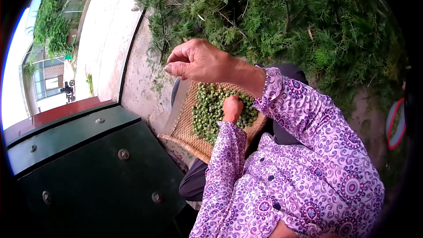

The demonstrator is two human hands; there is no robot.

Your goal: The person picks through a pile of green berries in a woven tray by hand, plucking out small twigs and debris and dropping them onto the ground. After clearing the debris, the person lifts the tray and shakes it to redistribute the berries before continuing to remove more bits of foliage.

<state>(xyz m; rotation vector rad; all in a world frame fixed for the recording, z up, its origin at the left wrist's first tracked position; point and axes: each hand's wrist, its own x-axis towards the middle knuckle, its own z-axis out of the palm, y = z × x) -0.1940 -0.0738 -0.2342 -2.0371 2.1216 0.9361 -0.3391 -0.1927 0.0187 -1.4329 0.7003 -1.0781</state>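
Touching 1 pile grn cones (pixel 210 110): L hand (pixel 232 107)

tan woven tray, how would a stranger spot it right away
Start at the large dark green box with round metal studs at lower left. Up and right of it, by the person's knees, is the tan woven tray. Only it holds a heap of small roundish green pieces.

Bunch of small, knobbly green cones (pixel 206 112) heaped loosely on a tan woven tray (pixel 181 125), pretty much mid-frame. Tray's got a thick rolled edge, lower left.
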